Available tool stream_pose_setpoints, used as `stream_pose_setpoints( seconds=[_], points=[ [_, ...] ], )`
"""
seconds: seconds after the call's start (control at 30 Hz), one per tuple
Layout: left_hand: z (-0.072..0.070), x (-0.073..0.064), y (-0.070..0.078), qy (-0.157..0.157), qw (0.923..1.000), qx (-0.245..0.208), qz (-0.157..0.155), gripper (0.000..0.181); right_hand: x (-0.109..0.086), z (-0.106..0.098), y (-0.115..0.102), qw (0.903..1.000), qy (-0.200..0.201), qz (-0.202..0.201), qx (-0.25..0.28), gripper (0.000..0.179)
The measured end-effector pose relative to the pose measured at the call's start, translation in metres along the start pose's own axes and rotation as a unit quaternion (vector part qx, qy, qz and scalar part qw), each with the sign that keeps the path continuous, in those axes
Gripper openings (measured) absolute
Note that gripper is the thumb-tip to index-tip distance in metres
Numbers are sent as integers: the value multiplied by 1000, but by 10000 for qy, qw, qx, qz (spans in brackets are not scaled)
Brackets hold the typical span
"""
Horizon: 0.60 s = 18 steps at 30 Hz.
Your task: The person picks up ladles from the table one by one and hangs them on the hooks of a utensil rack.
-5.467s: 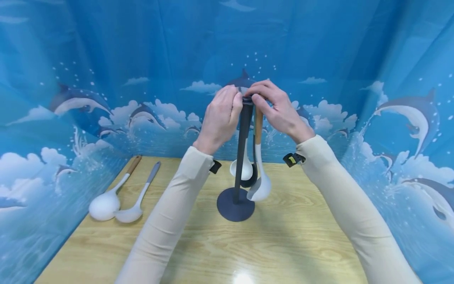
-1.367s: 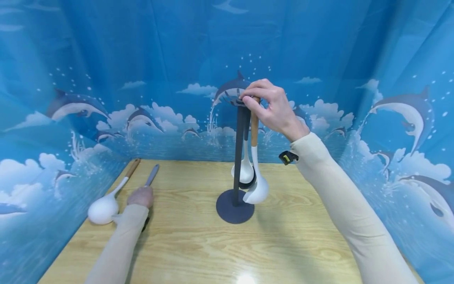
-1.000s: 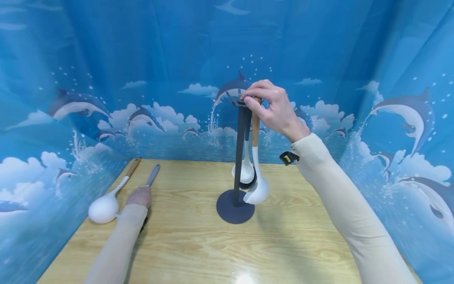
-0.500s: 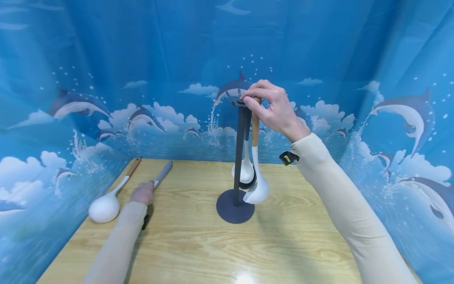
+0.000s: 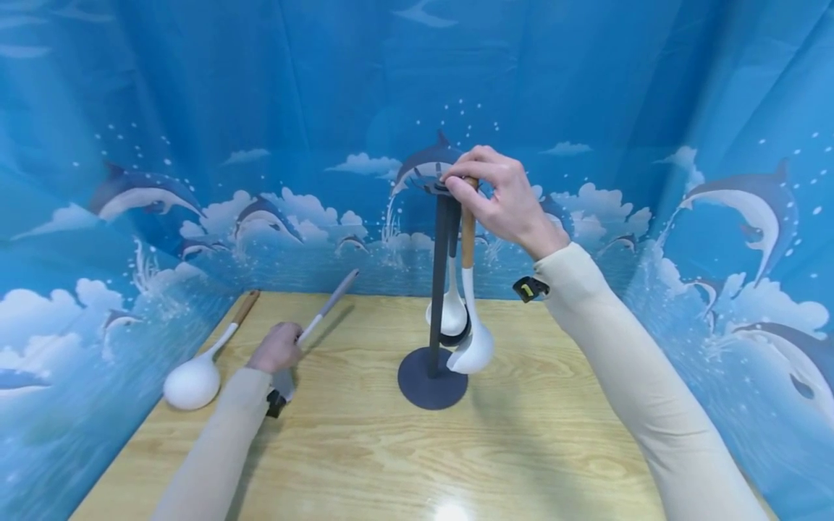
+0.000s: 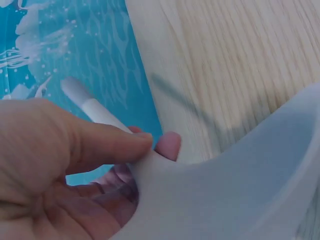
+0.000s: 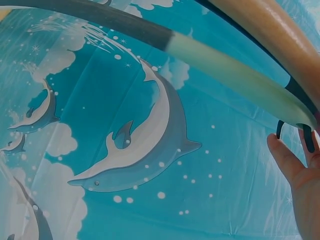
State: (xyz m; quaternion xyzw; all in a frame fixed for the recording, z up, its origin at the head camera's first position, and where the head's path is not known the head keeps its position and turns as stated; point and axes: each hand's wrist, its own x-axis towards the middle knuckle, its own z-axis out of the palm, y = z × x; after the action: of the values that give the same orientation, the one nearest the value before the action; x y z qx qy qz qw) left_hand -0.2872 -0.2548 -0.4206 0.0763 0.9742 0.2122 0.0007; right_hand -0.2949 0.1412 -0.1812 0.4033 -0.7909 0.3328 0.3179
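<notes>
My left hand (image 5: 276,349) holds a white ladle with a grey handle (image 5: 335,295) by its neck, thumb against fingers. The handle tilts up to the right, its shadow on the table below. The ladle's bowl (image 6: 225,195) fills the lower right of the left wrist view. My right hand (image 5: 498,192) grips the top of a dark utensil stand (image 5: 439,289), fingers curled over its hook ring (image 5: 430,185). Hanging there are a white ladle with a wooden handle (image 5: 478,340), another white ladle (image 5: 453,311) and a black utensil (image 5: 456,338), which is mostly hidden.
A white ladle with a wooden handle (image 5: 192,382) lies bowl down at the left of the wooden table (image 5: 365,463). The stand's round base (image 5: 417,387) rests mid-table. Blue dolphin-print curtains (image 5: 365,87) enclose the back and sides.
My left hand left the stand's top and took the grey-handled ladle. Over the last second it raised the ladle, swinging its handle up and right. My right hand stays at the stand.
</notes>
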Motion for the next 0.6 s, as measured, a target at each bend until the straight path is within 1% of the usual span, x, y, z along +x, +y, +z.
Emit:
stream_pose_setpoints(
  seconds=[0.03,0.1,0.23,0.33,0.47,0.6],
  points=[
    [0,1,2,32,9999,-21,100,14,0,0,0,10000,11,-14,17,23],
    [1,2,5,90,9998,-71,163,15,0,0,1,10000,23,-41,39,23],
    [1,3,10,72,9992,-392,11,16,0,1,1,10000,16,-66,18,23],
    [1,4,13,132,9977,-671,-30,21,0,2,2,10000,13,-51,-16,23],
    [4,6,16,412,9944,-963,171,27,0,1,3,10000,23,-57,-23,25],
    [8,11,18,734,9903,-1127,344,27,0,0,4,9999,36,-98,-73,27]
  ],
)
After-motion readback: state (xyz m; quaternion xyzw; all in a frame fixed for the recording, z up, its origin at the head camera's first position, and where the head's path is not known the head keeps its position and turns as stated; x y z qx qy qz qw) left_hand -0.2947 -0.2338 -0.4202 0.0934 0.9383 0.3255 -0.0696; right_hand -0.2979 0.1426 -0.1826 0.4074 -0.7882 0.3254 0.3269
